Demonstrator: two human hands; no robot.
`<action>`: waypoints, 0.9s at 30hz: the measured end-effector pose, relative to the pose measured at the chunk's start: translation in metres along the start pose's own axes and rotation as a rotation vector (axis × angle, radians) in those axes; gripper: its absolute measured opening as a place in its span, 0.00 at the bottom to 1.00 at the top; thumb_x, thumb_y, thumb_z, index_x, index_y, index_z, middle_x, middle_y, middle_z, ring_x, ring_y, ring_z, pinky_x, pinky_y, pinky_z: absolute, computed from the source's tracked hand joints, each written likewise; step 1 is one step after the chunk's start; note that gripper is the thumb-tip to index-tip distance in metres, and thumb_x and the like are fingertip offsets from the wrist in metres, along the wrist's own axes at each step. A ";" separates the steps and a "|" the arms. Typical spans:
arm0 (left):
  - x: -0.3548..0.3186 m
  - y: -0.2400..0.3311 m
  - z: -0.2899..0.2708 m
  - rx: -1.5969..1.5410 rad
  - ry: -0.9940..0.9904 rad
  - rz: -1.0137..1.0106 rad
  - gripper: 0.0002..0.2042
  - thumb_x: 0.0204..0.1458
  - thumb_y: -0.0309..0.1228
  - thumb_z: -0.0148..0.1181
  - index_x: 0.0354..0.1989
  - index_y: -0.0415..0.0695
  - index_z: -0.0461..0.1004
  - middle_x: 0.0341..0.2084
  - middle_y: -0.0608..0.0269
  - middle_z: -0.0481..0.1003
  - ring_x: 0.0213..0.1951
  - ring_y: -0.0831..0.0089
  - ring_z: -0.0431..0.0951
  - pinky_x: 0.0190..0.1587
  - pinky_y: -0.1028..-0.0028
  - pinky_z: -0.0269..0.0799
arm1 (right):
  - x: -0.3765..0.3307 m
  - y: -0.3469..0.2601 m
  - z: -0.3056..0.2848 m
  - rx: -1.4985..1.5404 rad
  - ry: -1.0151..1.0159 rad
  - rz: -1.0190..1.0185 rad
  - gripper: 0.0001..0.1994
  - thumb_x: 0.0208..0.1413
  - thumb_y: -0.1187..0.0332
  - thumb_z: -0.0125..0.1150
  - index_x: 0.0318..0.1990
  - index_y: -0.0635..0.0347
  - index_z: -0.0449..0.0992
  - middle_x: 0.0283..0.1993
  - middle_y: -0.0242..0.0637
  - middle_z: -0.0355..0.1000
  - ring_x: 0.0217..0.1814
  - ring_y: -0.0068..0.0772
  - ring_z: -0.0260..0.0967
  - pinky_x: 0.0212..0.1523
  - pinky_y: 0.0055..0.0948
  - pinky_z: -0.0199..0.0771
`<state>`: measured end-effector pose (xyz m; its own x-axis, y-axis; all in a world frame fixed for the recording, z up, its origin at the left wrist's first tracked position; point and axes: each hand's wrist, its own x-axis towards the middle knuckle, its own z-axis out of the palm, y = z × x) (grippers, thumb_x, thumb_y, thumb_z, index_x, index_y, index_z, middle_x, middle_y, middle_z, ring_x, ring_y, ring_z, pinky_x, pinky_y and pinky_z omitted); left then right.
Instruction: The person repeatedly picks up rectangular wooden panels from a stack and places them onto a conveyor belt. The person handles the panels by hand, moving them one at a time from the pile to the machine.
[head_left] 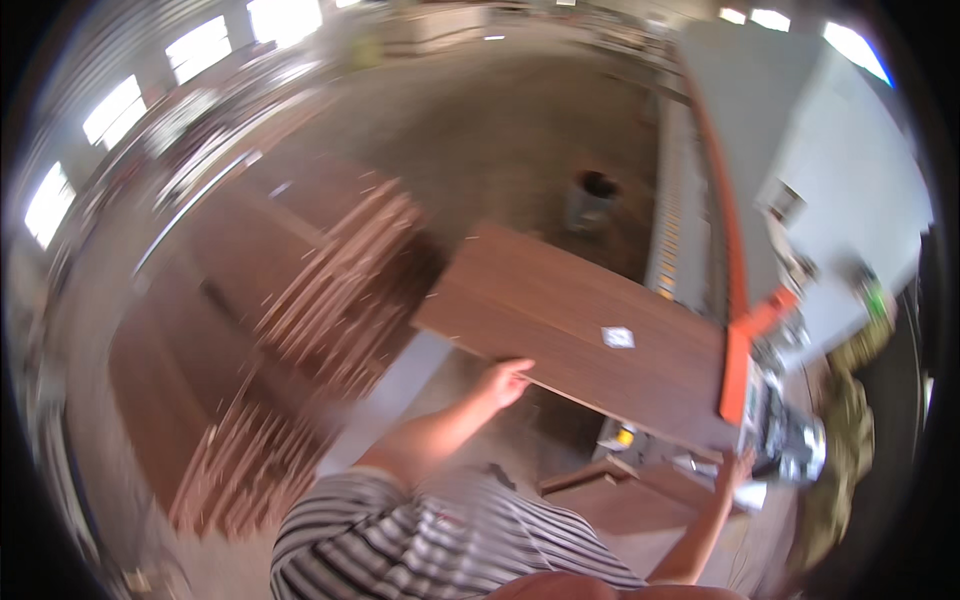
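Observation:
A brown wood-grain panel (540, 310) with a small white label (617, 337) lies flat in front of me, its right end at the orange guard of a machine. My left hand (507, 382) is closed on the panel's near edge, thumb over the top; the fingers underneath are hidden. By the near right corner, my right hand (737, 468) touches the panel with its fingers stretched out, somewhat blurred.
Stacks of brown panels (230, 290) stand on the left. A long grey machine (850, 150) with an orange rail (715, 160) runs along the right. Beyond the panel is a bin (592, 200). Brown board pieces (640, 500) lie low beside my right forearm.

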<state>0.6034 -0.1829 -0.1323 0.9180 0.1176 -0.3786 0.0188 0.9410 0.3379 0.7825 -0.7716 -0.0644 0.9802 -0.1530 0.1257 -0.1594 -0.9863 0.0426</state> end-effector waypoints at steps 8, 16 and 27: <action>-0.170 0.025 0.021 0.030 0.117 0.217 0.12 0.45 0.19 0.59 0.40 0.39 0.71 0.40 0.59 0.75 0.44 0.68 0.73 0.48 0.67 0.67 | -0.085 -0.068 -0.093 0.136 -0.158 0.024 0.28 0.59 0.48 0.45 0.51 0.70 0.69 0.50 0.48 0.69 0.49 0.48 0.67 0.50 0.43 0.65; -0.249 0.092 -0.010 0.192 0.124 0.318 0.20 0.44 0.19 0.57 0.49 0.34 0.69 0.45 0.57 0.73 0.50 0.66 0.71 0.55 0.66 0.62 | -0.131 -0.156 -0.079 0.765 -0.311 -0.018 0.28 0.59 0.49 0.47 0.51 0.70 0.68 0.50 0.47 0.69 0.48 0.44 0.67 0.51 0.40 0.65; -0.340 0.212 -0.025 -0.099 0.177 0.719 0.11 0.49 0.24 0.56 0.41 0.35 0.71 0.41 0.58 0.75 0.47 0.68 0.73 0.53 0.67 0.65 | -0.159 -0.275 -0.100 1.212 -0.571 -0.153 0.28 0.58 0.51 0.51 0.52 0.72 0.68 0.49 0.45 0.70 0.48 0.40 0.66 0.51 0.36 0.65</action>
<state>0.2854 -0.0150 0.0462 0.6126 0.7563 -0.2296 -0.6053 0.6357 0.4790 0.6588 -0.4694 0.0031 0.9375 0.2507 -0.2414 -0.1328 -0.3837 -0.9139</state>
